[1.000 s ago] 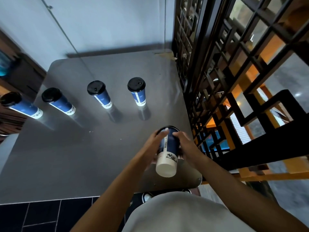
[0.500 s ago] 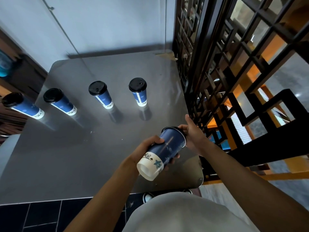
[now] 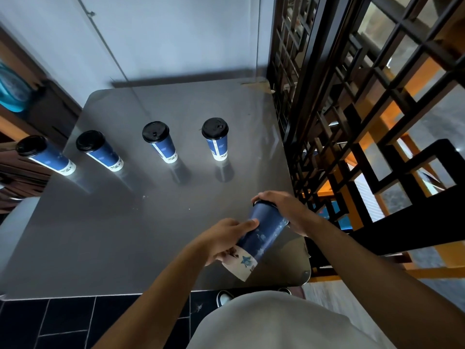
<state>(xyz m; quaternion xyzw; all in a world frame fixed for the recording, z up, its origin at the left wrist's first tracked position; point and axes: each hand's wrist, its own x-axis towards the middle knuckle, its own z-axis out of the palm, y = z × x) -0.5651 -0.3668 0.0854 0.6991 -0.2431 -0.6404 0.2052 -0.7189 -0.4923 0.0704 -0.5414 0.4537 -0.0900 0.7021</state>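
A tall blue paper cup (image 3: 261,235) with a white base is tilted above the near right corner of the grey table (image 3: 125,235). My left hand (image 3: 226,239) grips its lower body, thumb along the blue side. My right hand (image 3: 281,210) curls over the cup's top rim; a black lid edge shows under the fingers. Several more blue cups with black lids stand upright in a row farther back: one (image 3: 216,139) at the right, one (image 3: 159,142) beside it, one (image 3: 99,151) further left, and one (image 3: 42,156) at the table's left edge.
A black wooden lattice screen (image 3: 352,109) runs along the table's right side. A pale wall (image 3: 163,34) stands behind the table. Dark floor tiles (image 3: 63,323) lie below the near edge, and a shoe (image 3: 224,297) shows there.
The cup has tipped from hanging upright-inverted to slanted, base toward me. My right hand left the cup's side, swung out to the right, and now covers the top rim.
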